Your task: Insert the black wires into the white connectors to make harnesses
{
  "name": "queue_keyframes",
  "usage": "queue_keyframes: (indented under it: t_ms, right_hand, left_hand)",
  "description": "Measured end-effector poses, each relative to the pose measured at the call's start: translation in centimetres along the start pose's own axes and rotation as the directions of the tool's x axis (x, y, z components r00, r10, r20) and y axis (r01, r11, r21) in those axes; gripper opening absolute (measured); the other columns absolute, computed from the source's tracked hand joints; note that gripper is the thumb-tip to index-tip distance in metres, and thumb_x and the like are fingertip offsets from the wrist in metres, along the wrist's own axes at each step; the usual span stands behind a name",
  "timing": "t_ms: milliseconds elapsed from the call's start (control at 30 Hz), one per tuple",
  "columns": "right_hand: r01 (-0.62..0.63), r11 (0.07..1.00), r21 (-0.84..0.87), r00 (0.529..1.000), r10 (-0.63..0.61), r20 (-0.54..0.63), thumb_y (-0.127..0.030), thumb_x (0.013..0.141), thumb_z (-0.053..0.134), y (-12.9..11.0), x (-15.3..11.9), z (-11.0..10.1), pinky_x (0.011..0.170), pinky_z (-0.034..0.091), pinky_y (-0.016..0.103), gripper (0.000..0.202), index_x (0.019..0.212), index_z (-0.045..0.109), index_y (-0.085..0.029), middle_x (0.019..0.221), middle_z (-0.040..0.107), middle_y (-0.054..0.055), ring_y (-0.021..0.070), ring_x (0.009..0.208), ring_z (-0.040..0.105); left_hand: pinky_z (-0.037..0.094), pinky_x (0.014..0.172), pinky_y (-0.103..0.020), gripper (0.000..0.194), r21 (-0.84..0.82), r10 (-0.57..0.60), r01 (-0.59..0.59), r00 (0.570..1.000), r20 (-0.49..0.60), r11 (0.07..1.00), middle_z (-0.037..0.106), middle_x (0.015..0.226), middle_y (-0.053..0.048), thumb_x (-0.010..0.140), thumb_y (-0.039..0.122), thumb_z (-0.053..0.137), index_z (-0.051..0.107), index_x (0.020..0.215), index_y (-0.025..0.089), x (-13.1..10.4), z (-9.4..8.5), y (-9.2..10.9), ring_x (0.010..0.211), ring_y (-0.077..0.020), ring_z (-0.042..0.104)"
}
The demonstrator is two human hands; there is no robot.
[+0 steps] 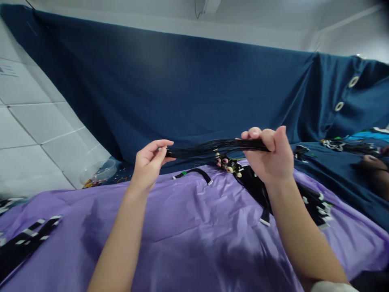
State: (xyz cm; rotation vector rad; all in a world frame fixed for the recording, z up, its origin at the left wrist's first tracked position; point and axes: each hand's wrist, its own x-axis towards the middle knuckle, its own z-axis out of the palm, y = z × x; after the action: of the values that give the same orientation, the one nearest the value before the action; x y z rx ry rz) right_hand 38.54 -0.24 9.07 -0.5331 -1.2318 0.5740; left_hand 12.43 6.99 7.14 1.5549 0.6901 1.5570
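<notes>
Black wire bundle (pixel 208 148), thin-stranded and splayed mid-length, is gripped by left hand (pixel 148 165) and right hand (pixel 272 160).

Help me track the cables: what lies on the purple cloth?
Black cables lie at left, centre and right, with flowers at the far edge. The right arm hides part of the right pile.
</notes>
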Motion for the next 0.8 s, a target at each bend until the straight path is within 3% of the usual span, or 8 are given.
queue_keyframes:
  t_ms: [67,133,300,500,633,733,800]
  right_hand:
    - [-0.06,0.998,-0.032,0.998,0.061,0.017,-0.061,0.089,0.043,-0.1,-0.8,-0.9,0.088,0.048,0.04,0.057,0.058,0.021,-0.019,0.087,0.05,0.003,0.0172,0.087,0.054]
    - [-0.135,0.99,-0.047,0.991,0.136,0.013,-0.064,0.088,0.042,0.4,-1.8,-1.9,0.08,0.051,0.037,0.054,0.061,0.026,-0.019,0.094,0.051,0.003,0.0153,0.082,0.054]
    - [-0.293,0.956,-0.003,0.956,0.293,-0.017,-0.068,0.082,0.05,3.0,-4.0,-3.4,0.069,0.053,0.029,0.049,0.072,0.036,-0.022,0.09,0.049,-0.001,0.0111,0.071,0.054]
    - [-0.401,0.916,0.01,0.914,0.401,-0.058,-0.063,0.077,0.059,7.1,-5.5,-2.8,0.075,0.054,0.029,0.041,0.082,0.044,-0.025,0.085,0.053,-0.003,0.0119,0.077,0.06]
    - [-0.474,0.876,-0.087,0.879,0.477,0.009,-0.043,0.064,0.078,10.2,-6.9,-3.3,0.08,0.054,0.03,0.04,0.091,0.055,-0.024,0.096,0.059,0.0,0.012,0.079,0.061]
    - [-0.502,0.839,-0.209,0.849,0.524,0.066,-0.041,0.065,0.077,12.7,-8.2,-3.8,0.072,0.054,0.031,0.04,0.096,0.063,-0.021,0.086,0.06,0.001,0.0124,0.069,0.059]
    - [-0.501,0.81,-0.304,0.819,0.557,0.137,-0.04,0.067,0.075,14.0,-9.2,-3.9,0.065,0.051,0.029,0.032,0.088,0.066,-0.017,0.076,0.06,0.001,0.0129,0.064,0.057]
  left_hand:
    - [0.057,0.079,-0.029,0.019,0.138,-0.005,-0.004,0.998,0.066,0.99,0.059,0.083,-0.001,0.082,0.03,0.063,0.071,0.095,0.019,-0.8,0.2,0.2,0.073,-0.0108,0.056]
    - [0.056,0.08,-0.03,0.022,0.246,-0.007,-0.024,0.992,0.125,0.969,0.061,0.09,-0.003,0.082,0.033,0.061,0.072,0.095,0.019,-1.5,0.1,0.3,0.076,-0.0129,0.056]
    - [0.049,0.068,-0.023,0.019,0.548,-0.035,-0.111,0.968,0.248,0.829,0.065,0.095,-0.005,0.078,0.033,0.066,0.075,0.091,0.022,-3.1,-1.3,0.1,0.076,-0.0146,0.056]
    - [0.042,0.06,-0.022,0.015,0.629,-0.063,-0.141,0.955,0.291,0.764,0.065,0.084,-0.004,0.075,0.031,0.068,0.077,0.087,0.026,-5.0,-3.7,-1.4,0.071,-0.0147,0.055]
    - [0.04,0.061,-0.023,0.014,0.638,0.023,-0.169,0.973,0.23,0.751,0.064,0.086,-0.005,0.079,0.03,0.064,0.075,0.085,0.024,-5.8,-5.1,-2.8,0.074,-0.0156,0.055]
    - [0.04,0.063,-0.023,0.01,0.592,0.031,-0.098,0.992,0.123,0.8,0.062,0.086,-0.005,0.078,0.03,0.065,0.072,0.081,0.023,-5.9,-5.7,-4.0,0.082,-0.0173,0.055]
    - [0.042,0.067,-0.023,0.011,0.55,0.005,-0.04,0.998,0.065,0.834,0.061,0.088,-0.004,0.079,0.032,0.064,0.069,0.079,0.022,-5.9,-5.9,-5.1,0.085,-0.0174,0.055]
